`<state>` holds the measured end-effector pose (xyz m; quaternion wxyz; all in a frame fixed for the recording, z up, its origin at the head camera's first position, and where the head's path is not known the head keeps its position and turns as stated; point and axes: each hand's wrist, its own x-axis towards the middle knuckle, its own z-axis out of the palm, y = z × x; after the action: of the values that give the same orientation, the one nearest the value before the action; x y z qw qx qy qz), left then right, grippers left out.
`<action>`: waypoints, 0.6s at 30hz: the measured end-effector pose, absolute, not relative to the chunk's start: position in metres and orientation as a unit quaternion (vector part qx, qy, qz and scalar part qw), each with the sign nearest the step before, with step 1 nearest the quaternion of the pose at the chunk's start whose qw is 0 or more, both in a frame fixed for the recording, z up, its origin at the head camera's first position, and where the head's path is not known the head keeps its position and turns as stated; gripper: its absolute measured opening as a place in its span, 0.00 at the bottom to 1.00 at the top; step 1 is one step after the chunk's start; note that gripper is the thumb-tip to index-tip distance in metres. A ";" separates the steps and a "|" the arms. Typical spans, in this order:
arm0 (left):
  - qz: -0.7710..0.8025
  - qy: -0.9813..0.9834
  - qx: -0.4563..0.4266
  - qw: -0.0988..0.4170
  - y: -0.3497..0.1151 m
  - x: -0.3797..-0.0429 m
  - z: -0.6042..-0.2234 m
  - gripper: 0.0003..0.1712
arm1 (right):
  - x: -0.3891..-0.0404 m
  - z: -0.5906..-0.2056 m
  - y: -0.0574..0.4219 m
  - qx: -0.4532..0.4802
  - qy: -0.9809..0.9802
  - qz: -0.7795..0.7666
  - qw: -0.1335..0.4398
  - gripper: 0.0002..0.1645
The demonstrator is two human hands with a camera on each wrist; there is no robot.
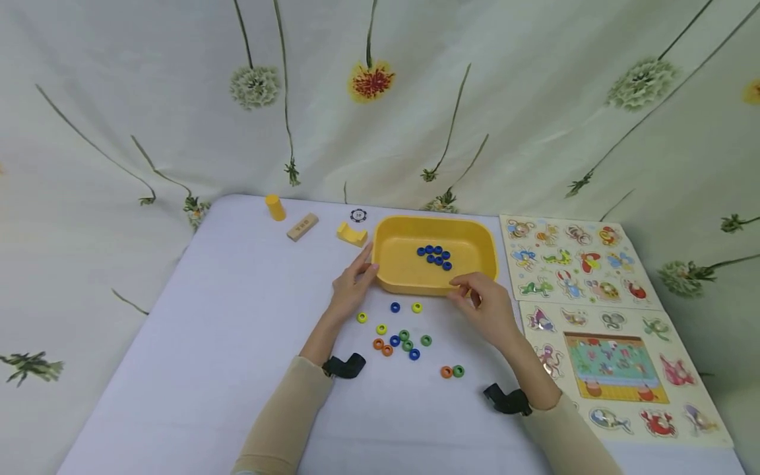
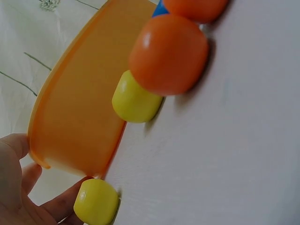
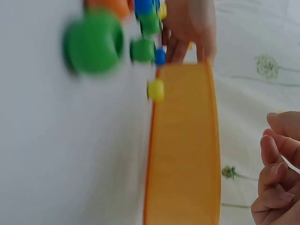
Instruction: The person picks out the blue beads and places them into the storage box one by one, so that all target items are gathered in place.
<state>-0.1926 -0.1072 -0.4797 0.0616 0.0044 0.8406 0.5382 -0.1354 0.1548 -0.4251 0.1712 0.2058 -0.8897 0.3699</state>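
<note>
A yellow tray [image 1: 394, 267] stands at the back of the table with several blue beads [image 1: 439, 261] grouped inside it. My left hand [image 1: 349, 290] rests against its left end, fingers stretched along the side and a fingertip at the rim in the left wrist view. Over the front right edge of the tray is my right hand [image 1: 488, 311], its thumb and forefinger close together and the other fingers loosely curled; no bead shows between them. In front of the tray lie loose yellow, blue, orange and green beads. A yellow bead [image 2: 96, 202] sits beside the left hand's fingers.
Behind and left of the tray are a yellow cylinder [image 1: 275, 208], a wooden block [image 1: 303, 227], a yellow arched block [image 1: 352, 235] and a round token [image 1: 359, 215]. Picture puzzle boards [image 1: 584, 313] cover the right side. A flowered cloth [image 1: 196, 99] hangs behind the table.
</note>
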 end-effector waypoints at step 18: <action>0.540 0.840 0.002 0.057 -0.109 -0.192 -0.478 0.29 | -0.075 -0.457 0.110 0.259 -0.908 0.321 0.081 0.17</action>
<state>-0.1919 -0.1086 -0.4784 0.0566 0.0022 0.8400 0.5397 -0.0751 0.1100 -0.4572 0.0807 0.2589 -0.9075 0.3208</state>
